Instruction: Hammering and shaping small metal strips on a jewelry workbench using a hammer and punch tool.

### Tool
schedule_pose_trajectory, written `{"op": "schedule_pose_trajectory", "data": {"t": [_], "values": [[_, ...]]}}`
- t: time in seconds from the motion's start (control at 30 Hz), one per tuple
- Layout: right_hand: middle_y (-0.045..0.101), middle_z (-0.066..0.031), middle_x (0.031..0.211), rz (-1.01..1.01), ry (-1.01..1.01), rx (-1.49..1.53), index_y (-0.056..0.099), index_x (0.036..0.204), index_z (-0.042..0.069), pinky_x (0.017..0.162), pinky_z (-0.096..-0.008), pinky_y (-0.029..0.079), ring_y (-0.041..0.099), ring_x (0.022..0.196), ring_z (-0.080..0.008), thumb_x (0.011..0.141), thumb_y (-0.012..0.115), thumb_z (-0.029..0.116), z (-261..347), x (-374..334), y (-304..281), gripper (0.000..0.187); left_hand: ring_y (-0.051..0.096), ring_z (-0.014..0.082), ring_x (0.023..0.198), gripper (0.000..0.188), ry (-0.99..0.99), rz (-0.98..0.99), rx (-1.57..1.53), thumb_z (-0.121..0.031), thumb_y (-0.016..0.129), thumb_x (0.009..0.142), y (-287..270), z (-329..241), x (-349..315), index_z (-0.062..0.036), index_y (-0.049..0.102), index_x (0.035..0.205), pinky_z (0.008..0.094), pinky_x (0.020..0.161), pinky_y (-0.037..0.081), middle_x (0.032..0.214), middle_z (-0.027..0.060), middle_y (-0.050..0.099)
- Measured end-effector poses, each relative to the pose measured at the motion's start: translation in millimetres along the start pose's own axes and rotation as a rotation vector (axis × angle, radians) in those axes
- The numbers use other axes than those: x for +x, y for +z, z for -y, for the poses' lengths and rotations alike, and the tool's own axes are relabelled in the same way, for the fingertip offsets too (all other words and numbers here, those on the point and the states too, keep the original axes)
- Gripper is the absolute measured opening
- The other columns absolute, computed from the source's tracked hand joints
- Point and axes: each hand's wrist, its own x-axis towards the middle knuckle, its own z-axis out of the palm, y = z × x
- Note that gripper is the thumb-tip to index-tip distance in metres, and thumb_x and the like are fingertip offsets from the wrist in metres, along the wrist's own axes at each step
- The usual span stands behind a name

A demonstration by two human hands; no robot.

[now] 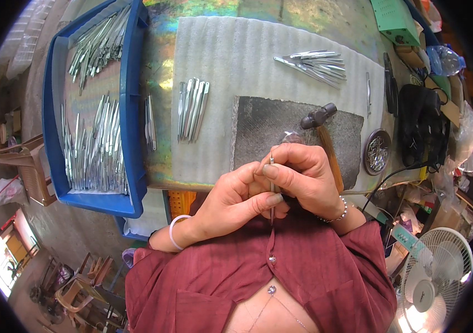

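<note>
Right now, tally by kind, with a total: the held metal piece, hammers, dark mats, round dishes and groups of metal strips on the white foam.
Slim metal piece, held by left hand and right hand: 1
Hammer: 1
Dark mat: 1
Round dish: 1
Groups of metal strips on white foam: 2
Total: 6

We see our left hand (230, 202) and right hand (307, 175) close together at the midline, fingers (242, 178) curled. Our right thumb (285, 177) and index finger (297, 152) form a pinch; our left thumb (257, 205) extends just below, while both forearms (356, 221) angle inward from either side.
</note>
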Motion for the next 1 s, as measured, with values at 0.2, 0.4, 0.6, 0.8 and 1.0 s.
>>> {"op": "schedule_pose_trajectory", "data": {"t": [0.2, 0.4, 0.6, 0.8, 1.0], "values": [[0.059, -0.0014, 0.070, 0.017, -0.014, 0.037, 0.061, 0.089, -0.002, 0.050, -0.0200, 0.041, 0.052, 0.059, -0.0051, 0.091, 0.057, 0.008, -5, 1, 5, 0.011, 0.064, 0.0157, 0.084, 0.027, 0.007, 0.033, -0.005, -0.007, 0.051, 0.094, -2, 1, -5, 0.0000, 0.042, 0.119, 0.0267, 0.073, 0.054, 0.092, 0.0095, 0.064], [0.058, -0.0021, 0.062, 0.025, -0.039, 0.060, 0.059, 0.085, -0.003, 0.041, -0.0201, 0.041, 0.052, 0.048, -0.0055, 0.092, 0.055, 0.009, -8, 1, 11, 0.014, 0.065, 0.0183, 0.084, 0.025, -0.027, 0.032, -0.069, -0.006, 0.051, 0.094, -3, 1, -10, -0.0004, 0.043, 0.117, 0.0291, 0.074, 0.055, 0.093, 0.0112, 0.064], [0.058, -0.0022, 0.062, 0.038, -0.050, 0.061, 0.059, 0.086, -0.003, 0.041, -0.0200, 0.042, 0.053, 0.049, -0.0057, 0.093, 0.055, 0.009, -12, -1, 13, 0.014, 0.065, 0.0188, 0.085, 0.025, -0.017, 0.036, -0.086, -0.007, 0.051, 0.094, -4, 4, -14, -0.0005, 0.043, 0.117, 0.0296, 0.074, 0.055, 0.094, 0.0116, 0.064], [0.058, -0.0014, 0.065, 0.076, -0.007, 0.094, 0.059, 0.090, -0.003, 0.044, -0.0187, 0.042, 0.054, 0.053, -0.0048, 0.094, 0.053, 0.009, -7, -4, 16, 0.014, 0.065, 0.0157, 0.081, 0.025, -0.004, 0.003, -0.068, -0.004, 0.054, 0.092, -1, 2, -19, -0.0007, 0.045, 0.115, 0.0263, 0.069, 0.055, 0.093, 0.0100, 0.063], [0.053, 0.0031, 0.066, 0.067, 0.040, 0.187, 0.060, 0.098, -0.002, 0.044, -0.0163, 0.031, 0.042, 0.051, -0.0004, 0.095, 0.051, 0.014, -14, -8, 15, 0.018, 0.061, 0.0076, 0.065, 0.022, 0.047, -0.160, 0.105, -0.003, 0.064, 0.085, 5, 4, -21, -0.0017, 0.047, 0.098, 0.0201, 0.054, 0.048, 0.076, 0.0042, 0.062]]}}
